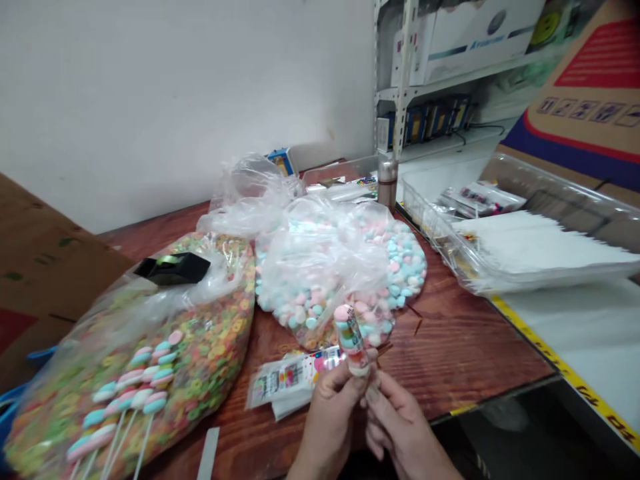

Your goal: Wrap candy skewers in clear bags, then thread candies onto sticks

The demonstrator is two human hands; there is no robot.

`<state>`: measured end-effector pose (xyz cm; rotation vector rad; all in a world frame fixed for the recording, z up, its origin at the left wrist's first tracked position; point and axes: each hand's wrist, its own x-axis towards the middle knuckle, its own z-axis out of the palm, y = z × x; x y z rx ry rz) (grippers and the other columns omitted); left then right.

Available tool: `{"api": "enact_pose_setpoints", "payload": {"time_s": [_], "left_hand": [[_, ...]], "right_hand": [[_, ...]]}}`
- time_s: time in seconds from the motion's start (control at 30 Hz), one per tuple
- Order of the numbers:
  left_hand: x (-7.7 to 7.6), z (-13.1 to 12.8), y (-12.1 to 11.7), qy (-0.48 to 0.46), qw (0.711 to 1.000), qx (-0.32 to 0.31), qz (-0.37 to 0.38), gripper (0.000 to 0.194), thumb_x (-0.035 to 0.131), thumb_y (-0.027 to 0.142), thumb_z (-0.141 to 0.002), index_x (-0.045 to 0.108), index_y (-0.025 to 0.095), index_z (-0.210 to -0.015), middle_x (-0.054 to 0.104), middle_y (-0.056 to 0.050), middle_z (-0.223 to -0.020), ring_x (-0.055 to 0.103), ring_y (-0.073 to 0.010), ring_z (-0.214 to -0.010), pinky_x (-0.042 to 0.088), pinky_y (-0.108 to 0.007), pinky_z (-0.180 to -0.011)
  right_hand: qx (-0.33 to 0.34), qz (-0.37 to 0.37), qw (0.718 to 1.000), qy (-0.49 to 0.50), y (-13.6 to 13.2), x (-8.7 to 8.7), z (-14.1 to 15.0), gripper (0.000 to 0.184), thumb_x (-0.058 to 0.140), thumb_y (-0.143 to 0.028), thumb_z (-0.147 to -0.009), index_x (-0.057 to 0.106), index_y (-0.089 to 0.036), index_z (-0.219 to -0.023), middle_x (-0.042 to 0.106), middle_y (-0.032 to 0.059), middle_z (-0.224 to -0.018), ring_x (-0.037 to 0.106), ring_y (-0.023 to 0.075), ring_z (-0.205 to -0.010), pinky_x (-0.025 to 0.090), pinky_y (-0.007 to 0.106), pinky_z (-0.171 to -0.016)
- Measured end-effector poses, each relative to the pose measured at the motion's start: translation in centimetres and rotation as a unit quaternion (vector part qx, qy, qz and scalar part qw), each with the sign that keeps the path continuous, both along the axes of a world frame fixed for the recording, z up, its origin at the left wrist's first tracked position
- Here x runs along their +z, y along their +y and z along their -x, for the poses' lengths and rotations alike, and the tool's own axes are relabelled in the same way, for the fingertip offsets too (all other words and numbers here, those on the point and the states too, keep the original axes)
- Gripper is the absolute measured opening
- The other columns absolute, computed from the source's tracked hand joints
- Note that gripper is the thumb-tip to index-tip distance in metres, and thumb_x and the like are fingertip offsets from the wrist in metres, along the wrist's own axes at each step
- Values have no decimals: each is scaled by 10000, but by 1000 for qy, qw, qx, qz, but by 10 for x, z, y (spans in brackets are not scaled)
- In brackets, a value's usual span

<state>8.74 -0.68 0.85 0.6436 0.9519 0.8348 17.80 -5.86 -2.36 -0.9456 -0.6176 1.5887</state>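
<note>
Left hand (330,423) and right hand (405,427) together grip a pastel candy tube (351,340) over a wooden counter (450,353), beside a plastic bag of pastel candies (340,267) and a bag of ring-shaped candies (200,360).

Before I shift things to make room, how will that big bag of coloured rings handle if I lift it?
The bag of coloured rings will probably be floppy, since it lies slumped and spread on the wooden table. It may feel light for its size, as the rings look small and airy. The slick plastic could also let the black tape dispenser on top slide off.
</note>
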Motion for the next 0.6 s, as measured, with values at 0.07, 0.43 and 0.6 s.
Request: {"api": "enact_pose_setpoints", "payload": {"time_s": [0.07,0.43,0.6], "left_hand": [[2,1,-2,-39,999,-14,28,274,871,362,-610,768,151,-750,733,-91,-783,669,-209,-740,526,-297,-684],[17,38,29,7,984,172,-46,276,917,293,-541,758,162,-726,729,-30,-754,676,-167,-678,588,-313,-705],[19,37,25,-2,982,184,-31,290,933,282,-503,755,155,-693,735,-35,-719,666,-151,-616,582,-287,-640]], "right_hand": [[81,14,994,73,1,-2,2,468,506,-715,-829,459,-249,-837,325,-117,-577,196,34,-353,291,193,-364],[32,-35,784,-619,7,3,-70,204,445,-300,-961,579,-219,-831,600,23,-827,587,191,-768,388,313,-710],[28,-18,742,-670,15,-9,-56,189,394,-229,-924,537,-205,-802,601,80,-838,591,259,-764,328,352,-657]]}}
